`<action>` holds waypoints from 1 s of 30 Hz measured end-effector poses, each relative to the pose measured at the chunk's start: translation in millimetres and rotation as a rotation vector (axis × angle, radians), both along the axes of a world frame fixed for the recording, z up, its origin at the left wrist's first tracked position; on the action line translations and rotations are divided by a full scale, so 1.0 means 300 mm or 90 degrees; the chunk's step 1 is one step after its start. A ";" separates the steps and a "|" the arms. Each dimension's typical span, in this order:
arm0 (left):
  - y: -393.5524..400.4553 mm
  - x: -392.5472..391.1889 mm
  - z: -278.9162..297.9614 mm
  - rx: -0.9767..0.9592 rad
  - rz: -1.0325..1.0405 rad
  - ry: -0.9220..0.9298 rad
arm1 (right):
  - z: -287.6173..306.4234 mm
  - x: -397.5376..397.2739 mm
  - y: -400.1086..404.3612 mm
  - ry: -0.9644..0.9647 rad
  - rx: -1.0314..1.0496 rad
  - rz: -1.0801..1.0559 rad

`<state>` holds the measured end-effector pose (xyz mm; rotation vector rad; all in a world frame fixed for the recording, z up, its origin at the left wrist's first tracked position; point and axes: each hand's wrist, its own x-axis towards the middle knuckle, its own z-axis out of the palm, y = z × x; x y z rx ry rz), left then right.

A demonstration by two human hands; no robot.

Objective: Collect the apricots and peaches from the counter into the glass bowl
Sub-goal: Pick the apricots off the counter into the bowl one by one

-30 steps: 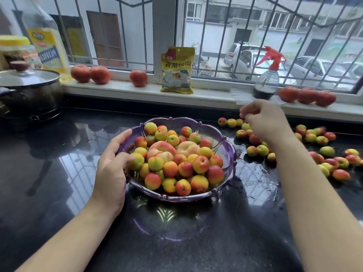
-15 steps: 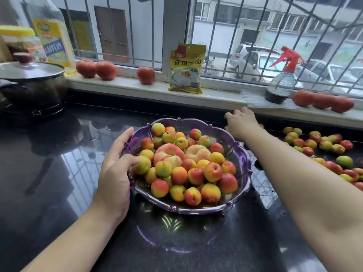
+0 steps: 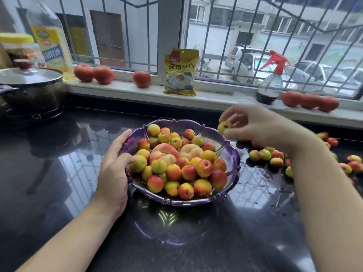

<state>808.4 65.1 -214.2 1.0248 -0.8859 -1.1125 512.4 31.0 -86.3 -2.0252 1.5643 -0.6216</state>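
A purple glass bowl (image 3: 230, 156) stands mid-counter, heaped with several apricots and two pale peaches (image 3: 164, 152). My left hand (image 3: 114, 167) grips the bowl's left rim, thumb over the edge against the fruit. My right hand (image 3: 261, 126) hovers above the bowl's right rim and pinches a small yellow apricot (image 3: 223, 127) in its fingertips. Several loose apricots (image 3: 265, 155) lie on the black counter to the right of the bowl, partly hidden behind my right forearm.
The wet black counter (image 3: 59, 173) runs left to a lidded pot (image 3: 29, 89). On the windowsill stand an oil bottle (image 3: 50, 40), tomatoes (image 3: 103, 74), a yellow packet (image 3: 180, 72) and a spray bottle (image 3: 270, 83). More tomatoes (image 3: 309, 101) sit at the sill's right.
My right hand has lifted off the counter behind the bowl with an apricot pinched in it. The left hand has kept its grip on the bowl rim.
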 end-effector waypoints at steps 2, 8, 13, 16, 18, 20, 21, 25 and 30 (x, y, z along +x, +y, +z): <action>0.001 -0.001 0.001 0.001 -0.001 0.002 | -0.009 0.009 0.041 0.130 0.026 0.013; 0.004 -0.003 0.009 0.003 -0.001 0.018 | -0.082 0.045 0.014 0.309 -0.018 0.027; 0.008 -0.003 0.008 0.006 0.001 0.018 | -0.056 0.016 0.016 0.187 -0.024 -0.002; 0.008 -0.002 0.006 0.007 0.002 0.019 | -0.044 -0.045 -0.008 0.023 -0.135 -0.122; 0.005 0.000 0.003 0.002 -0.001 0.020 | -0.072 -0.096 -0.042 -0.021 -0.193 -0.225; 0.003 0.002 0.001 -0.001 -0.006 0.019 | -0.121 -0.149 -0.081 0.014 -0.178 -0.317; 0.000 0.002 0.000 -0.002 -0.008 0.017 | -0.149 -0.175 -0.103 0.046 -0.155 -0.358; -0.002 0.002 0.001 -0.005 -0.014 0.013 | -0.229 -0.202 -0.230 0.161 -0.147 -0.440; -0.010 0.006 -0.010 -0.011 -0.022 0.006 | -0.294 -0.133 -0.421 0.484 -0.194 -0.310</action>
